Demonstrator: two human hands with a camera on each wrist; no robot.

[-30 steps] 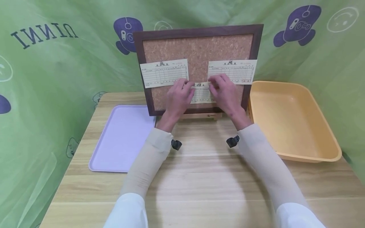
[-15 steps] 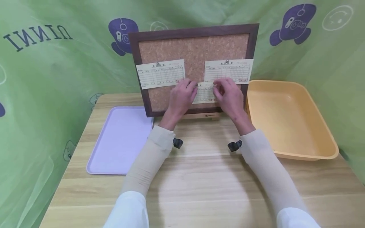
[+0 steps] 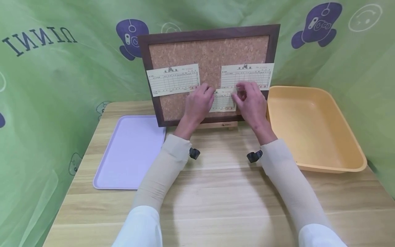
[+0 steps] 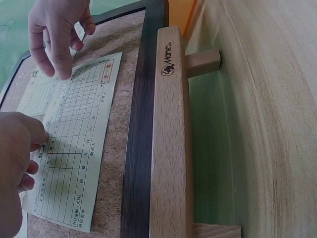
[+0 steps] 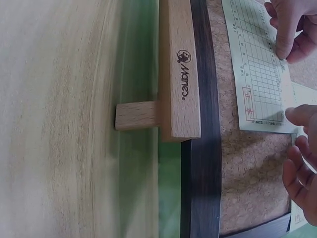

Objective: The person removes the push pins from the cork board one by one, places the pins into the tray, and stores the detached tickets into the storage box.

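Note:
A lined receipt slip lies against the lower middle of a framed cork board. My left hand has its thumb and curled fingers at the slip's upper edge; whether a pin is between them is hidden. In the left wrist view, the left thumb touches the paper near its printed heading. My right hand hovers at the slip's right end, fingers loosely bent, the thumb at or just over the paper. Two more slips hang higher, a left slip and a right slip, each with a small fastener at its top.
The board leans on a wooden stand on a wood-grain table. To the left lies a lilac tray. A deep orange-yellow tub stands to the right. Green printed cloth hangs behind.
My right hand has shifted slightly right, uncovering the slip's right end and its red stamp. The left hand stays at the slip's upper edge. The head view has shifted a little.

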